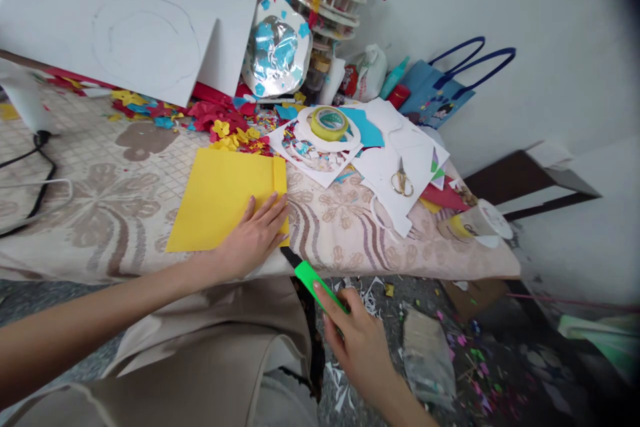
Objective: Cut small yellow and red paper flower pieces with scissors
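A sheet of yellow paper (220, 193) lies near the front edge of the table, with a narrow strip folded along its right side. Flat on its lower right part, fingers spread, rests my left hand (255, 233). My right hand (357, 333) is wrapped round the bright green handle of a utility knife (313, 280), below the table's edge. The knife's dark blade points up and left, its tip close to the paper's lower right corner; I cannot tell whether it touches.
Behind the paper are cut paper flowers (215, 117) and a roll of tape (329, 123). Small scissors (401, 180) lie on white paper scraps (390, 147). A plastic cup (475, 223) lies on its side near the right end. A blue bag (435, 93) leans at the wall.
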The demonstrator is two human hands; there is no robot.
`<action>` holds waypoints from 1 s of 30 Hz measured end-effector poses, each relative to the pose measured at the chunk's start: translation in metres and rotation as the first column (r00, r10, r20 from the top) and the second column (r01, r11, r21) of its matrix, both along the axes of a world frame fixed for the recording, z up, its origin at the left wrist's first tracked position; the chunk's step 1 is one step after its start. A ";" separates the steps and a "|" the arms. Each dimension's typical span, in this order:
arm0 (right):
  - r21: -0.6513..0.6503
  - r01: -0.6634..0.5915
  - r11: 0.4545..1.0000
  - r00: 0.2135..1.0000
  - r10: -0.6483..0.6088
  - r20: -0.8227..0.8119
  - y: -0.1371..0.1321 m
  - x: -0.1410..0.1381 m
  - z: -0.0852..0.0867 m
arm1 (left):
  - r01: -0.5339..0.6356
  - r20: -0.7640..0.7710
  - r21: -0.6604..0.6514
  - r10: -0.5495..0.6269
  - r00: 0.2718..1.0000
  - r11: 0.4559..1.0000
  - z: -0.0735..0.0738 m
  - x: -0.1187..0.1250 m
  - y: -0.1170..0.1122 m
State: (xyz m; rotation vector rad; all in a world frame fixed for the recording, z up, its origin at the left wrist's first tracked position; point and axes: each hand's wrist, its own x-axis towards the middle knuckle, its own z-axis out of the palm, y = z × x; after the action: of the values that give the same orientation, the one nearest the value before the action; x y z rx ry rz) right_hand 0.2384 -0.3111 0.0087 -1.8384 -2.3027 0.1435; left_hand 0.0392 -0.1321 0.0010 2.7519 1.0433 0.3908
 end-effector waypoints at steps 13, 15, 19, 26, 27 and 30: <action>0.035 -0.016 0.999 0.998 0.014 0.053 0.001 -0.001 -0.002 | -0.011 -0.019 -0.006 0.011 1.000 1.000 -0.004 0.001 -0.001; 0.037 -0.023 0.999 0.998 0.021 0.057 0.001 -0.001 -0.001 | -0.011 -0.019 -0.007 0.011 1.000 1.000 -0.004 0.001 -0.001; 0.014 -0.023 1.000 0.997 0.022 0.073 0.001 0.000 0.002 | -0.015 -0.007 -0.012 0.015 1.000 1.000 -0.002 0.001 -0.002; 0.022 -0.037 0.999 0.997 0.035 0.068 0.001 0.003 0.002 | -0.058 0.084 -0.045 0.062 0.995 0.997 0.000 0.003 -0.001; 0.019 -0.036 0.999 0.997 0.035 0.066 0.001 0.003 0.002 | -0.064 0.094 -0.054 0.069 0.993 0.996 0.000 0.004 -0.001; 0.005 -0.031 1.000 0.998 0.031 0.059 0.001 0.003 0.002 | -0.077 0.113 -0.070 0.085 0.990 0.995 0.001 0.004 -0.001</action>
State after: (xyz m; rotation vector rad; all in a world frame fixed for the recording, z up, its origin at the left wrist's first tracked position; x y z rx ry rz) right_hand 0.2414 -0.3101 0.0110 -1.8288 -2.3694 0.0879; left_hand 0.0435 -0.1326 0.0017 2.6017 1.1199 0.5123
